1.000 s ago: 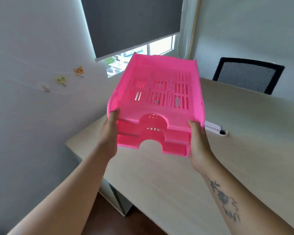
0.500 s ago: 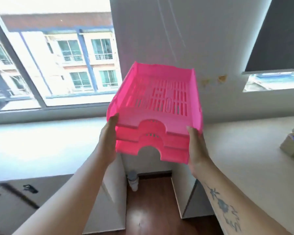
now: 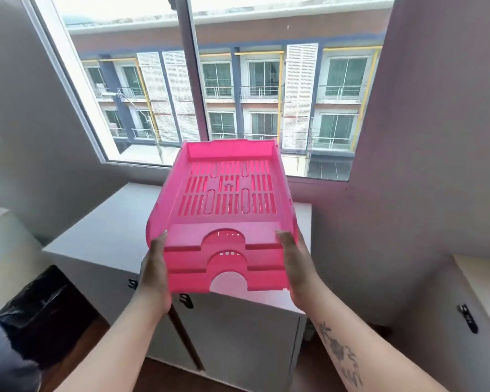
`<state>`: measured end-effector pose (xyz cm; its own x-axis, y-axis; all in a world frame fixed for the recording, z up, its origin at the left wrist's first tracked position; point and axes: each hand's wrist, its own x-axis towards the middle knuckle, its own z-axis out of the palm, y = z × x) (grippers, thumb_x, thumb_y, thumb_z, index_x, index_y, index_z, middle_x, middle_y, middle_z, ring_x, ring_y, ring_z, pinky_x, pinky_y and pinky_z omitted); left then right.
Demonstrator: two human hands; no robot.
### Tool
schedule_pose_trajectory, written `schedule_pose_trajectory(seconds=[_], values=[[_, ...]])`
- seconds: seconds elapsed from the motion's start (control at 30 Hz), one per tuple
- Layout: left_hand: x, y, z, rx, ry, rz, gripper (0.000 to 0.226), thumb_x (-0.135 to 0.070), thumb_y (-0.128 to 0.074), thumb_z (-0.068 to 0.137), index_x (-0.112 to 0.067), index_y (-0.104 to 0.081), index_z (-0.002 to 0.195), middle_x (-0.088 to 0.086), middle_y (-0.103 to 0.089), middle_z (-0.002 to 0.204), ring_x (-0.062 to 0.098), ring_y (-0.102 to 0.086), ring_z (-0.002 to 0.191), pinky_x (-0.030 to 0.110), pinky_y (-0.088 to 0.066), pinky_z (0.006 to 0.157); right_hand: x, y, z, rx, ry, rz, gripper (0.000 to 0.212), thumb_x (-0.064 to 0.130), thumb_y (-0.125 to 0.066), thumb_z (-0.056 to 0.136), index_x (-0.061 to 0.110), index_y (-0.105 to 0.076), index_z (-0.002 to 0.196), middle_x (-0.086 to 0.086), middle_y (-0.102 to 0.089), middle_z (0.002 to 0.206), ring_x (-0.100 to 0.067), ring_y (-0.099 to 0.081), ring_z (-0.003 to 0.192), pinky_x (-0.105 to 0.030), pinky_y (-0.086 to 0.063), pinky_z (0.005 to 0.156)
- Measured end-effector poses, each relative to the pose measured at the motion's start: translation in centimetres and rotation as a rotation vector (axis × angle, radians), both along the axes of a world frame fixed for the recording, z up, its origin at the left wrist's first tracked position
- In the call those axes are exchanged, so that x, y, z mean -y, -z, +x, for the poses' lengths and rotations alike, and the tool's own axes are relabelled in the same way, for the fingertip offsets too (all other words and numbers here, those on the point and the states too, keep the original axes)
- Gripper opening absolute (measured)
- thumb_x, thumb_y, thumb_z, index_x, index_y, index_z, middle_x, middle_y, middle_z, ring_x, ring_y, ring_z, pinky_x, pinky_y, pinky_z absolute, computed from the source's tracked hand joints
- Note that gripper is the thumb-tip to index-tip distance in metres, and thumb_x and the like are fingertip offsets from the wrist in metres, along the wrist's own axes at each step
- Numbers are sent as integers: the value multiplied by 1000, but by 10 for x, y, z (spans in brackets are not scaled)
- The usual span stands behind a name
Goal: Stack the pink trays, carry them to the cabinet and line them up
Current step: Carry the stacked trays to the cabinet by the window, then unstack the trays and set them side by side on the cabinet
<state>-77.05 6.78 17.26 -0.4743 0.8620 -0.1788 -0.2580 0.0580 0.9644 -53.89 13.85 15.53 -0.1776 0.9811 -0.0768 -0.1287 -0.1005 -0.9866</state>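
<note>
A stack of three pink trays [image 3: 227,199] with slotted bottoms hangs in the air in the middle of the view. My left hand [image 3: 153,273] grips the stack's left front corner and my right hand [image 3: 297,264] grips its right front corner. The stack is held above the top of a white cabinet [image 3: 108,227] that stands under the window. The undersides of the lower trays are hidden.
A large window [image 3: 210,89] is behind the cabinet. A black bin bag [image 3: 43,309] sits on the floor at the left. Another white unit with a black handle [image 3: 467,318] stands at the right. Grey walls close in on both sides.
I have turned left with the stack, away from the desk. The white cabinet under the window is now directly below the trays. Both hands keep the same grip.
</note>
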Motion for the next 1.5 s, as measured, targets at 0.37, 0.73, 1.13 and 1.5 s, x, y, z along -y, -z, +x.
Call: schedule_pose_trajectory(seconds=[0.37, 0.73, 1.13, 1.5], values=[[-60, 53, -70, 56, -23, -123, 73, -82, -49, 73, -42, -55, 133, -2, -62, 133, 27, -52, 126, 57, -38, 108, -62, 40, -74, 139, 98, -180, 58, 62, -52, 78, 46, -51, 133, -6, -70, 122, -36, -65, 113, -65, -50, 95], [-76, 24, -94, -280, -2, -79, 81, -74, -53, 75, -33, -43, 144, -6, -58, 135, 20, -59, 121, 47, -50, 98, -88, 5, -65, 206, 48, 5, 92, 73, -61, 74, 37, -31, 152, 0, -48, 152, -23, -54, 132, -55, -44, 107], [-107, -32, -143, -494, -1, -174, 23, -22, -50, 97, -27, -73, 99, 7, -76, 91, 30, -73, 82, 38, -59, 53, -124, -66, -104, 528, 50, 110, 27, 10, -45, 95, 20, -70, 95, -5, -77, 90, -28, -74, 83, -51, -62, 79], [-110, -25, -376, -464, -122, -239, 20, -17, -60, 95, -29, -74, 89, 14, -74, 98, 33, -69, 84, 56, -54, 83, -91, -34, -321, 390, 55, 152, 25, 10, -52, 95, 12, -60, 119, -5, -65, 80, -21, -58, 57, -46, -54, 54]])
